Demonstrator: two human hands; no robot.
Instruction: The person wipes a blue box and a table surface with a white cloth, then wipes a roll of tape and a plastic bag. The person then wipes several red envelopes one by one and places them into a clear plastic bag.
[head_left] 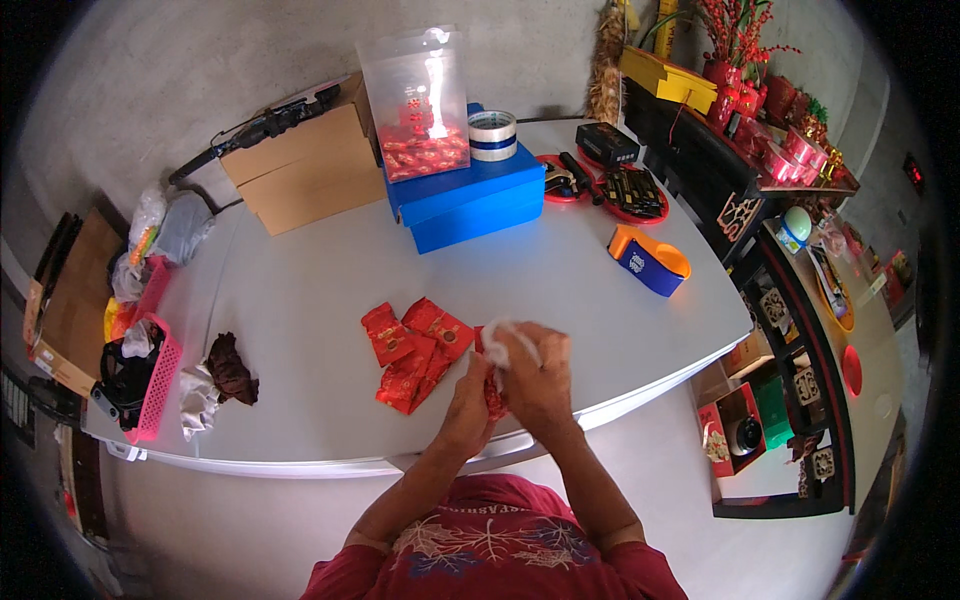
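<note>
Close to the table's front edge, my left hand (468, 408) is closed around a small red packet (493, 396), mostly covered by my fingers. My right hand (541, 378) is right beside it, fingers bent around a crumpled white cloth or tissue (508, 343) that is smeared by motion. The white thing lies over the top of the held packet; whether it touches it I cannot tell. Just left of my hands, several flat red packets (407, 368) lie in a loose, overlapping pile on the white table (310, 300).
Behind stands a blue box (475, 205) bearing a clear bag of red packets (425, 150) and tape rolls (492, 135). A cardboard box (305, 175) is beside it. An orange-blue ring (650, 262) lies right; a pink basket (158, 385) and brown crumpled cloth (232, 370) lie left.
</note>
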